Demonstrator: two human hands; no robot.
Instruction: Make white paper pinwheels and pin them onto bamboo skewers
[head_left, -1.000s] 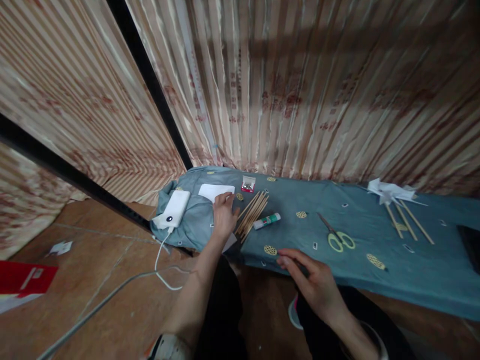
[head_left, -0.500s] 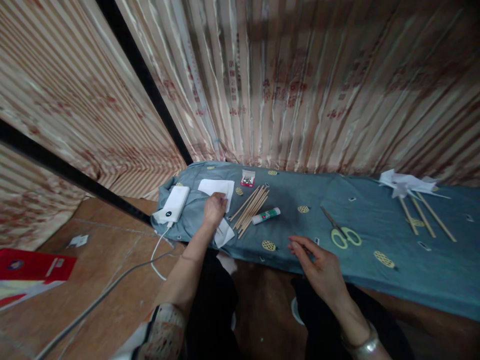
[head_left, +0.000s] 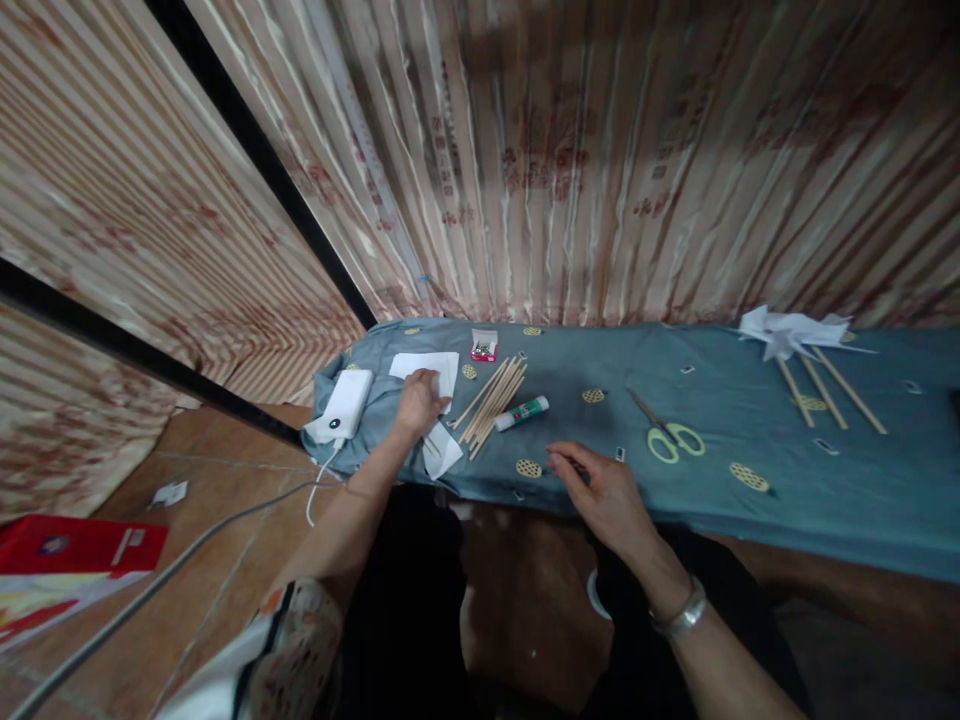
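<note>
My left hand is over the white paper sheets at the left of the cloth-covered surface, its fingers bent and closed on the paper's near edge. Just below it lies another piece of white paper. Above the front edge, my right hand hovers, thumb and fingers curled together at the tips with nothing visible in them. A glue stick lies nearest to it, beside a bundle of thin wooden sticks. Scissors with pale green handles lie to its right.
Behind the sticks sits a small red box of metal pins. A white power bank with a cable lies at the left end. Several white paper pinwheels on sticks rest at the far right. A black pole slants before the curtain.
The view has shifted a little, moving things leftward. My left hand remains at the paper, turned slightly flatter. My right hand has come somewhat closer to the glue stick.
</note>
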